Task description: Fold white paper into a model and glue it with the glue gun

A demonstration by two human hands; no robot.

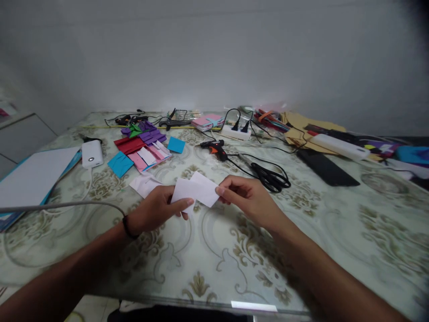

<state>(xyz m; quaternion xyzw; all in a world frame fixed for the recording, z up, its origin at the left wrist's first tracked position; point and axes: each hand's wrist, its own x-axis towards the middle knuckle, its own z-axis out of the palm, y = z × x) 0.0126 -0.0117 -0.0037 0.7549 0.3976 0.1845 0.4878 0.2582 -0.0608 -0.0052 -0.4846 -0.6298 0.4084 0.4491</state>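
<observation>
Between my hands, above the patterned table, are two small white pieces of paper that overlap. My left hand [164,203] pinches the left white paper [182,190], its thumb lying across the front. The right white paper [205,190] is gripped at its right corner by the thumb and fingers of my right hand [243,197]. Just behind my left hand lies a folded white paper [144,183] on the table. Farther back are pink folded papers [139,161], a blue paper square [120,164] and another blue square [176,145].
A glue gun [214,149] with a coiled black cable [270,176] lies beyond my right hand. A power strip [236,132] stands behind it. A black phone [326,167] is at right. White sheets [40,174] and a power bank [92,154] are at left. A grey cable [67,205] crosses near my left wrist.
</observation>
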